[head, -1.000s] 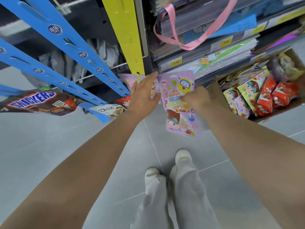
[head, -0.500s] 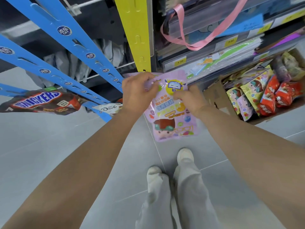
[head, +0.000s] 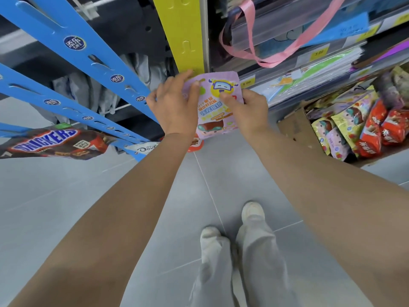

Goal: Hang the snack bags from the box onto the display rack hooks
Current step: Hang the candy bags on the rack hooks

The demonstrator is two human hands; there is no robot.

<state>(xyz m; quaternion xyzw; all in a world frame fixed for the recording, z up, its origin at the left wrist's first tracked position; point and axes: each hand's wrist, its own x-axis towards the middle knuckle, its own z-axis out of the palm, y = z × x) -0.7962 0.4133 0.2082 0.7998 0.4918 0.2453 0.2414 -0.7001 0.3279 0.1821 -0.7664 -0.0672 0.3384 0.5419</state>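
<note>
A pink snack bag (head: pixel 214 108) with a cartoon face is held flat between both hands, its top edge up against the lower end of the yellow hanging strip (head: pixel 181 34). My left hand (head: pixel 174 107) grips the bag's upper left corner, thumb on the front. On the bag's right edge sits my right hand (head: pixel 246 114), thumb pressing the front. The cardboard box (head: pixel 296 127) at the right holds several more snack bags (head: pixel 358 127) in yellow, pink and red.
Blue hanging strips (head: pixel 93 60) slant across the left, carrying a Snickers bag (head: pixel 55 144) and a Dove bag (head: pixel 145 149). Shelves with price tags (head: pixel 318 50) and a pink ribbon (head: pixel 274 56) fill the upper right. My shoes (head: pixel 232 224) stand on grey floor tiles below.
Both hands have lifted the pink bag upward to the yellow strip's lower end. My left hand went from open beside the bag to gripping its top corner.
</note>
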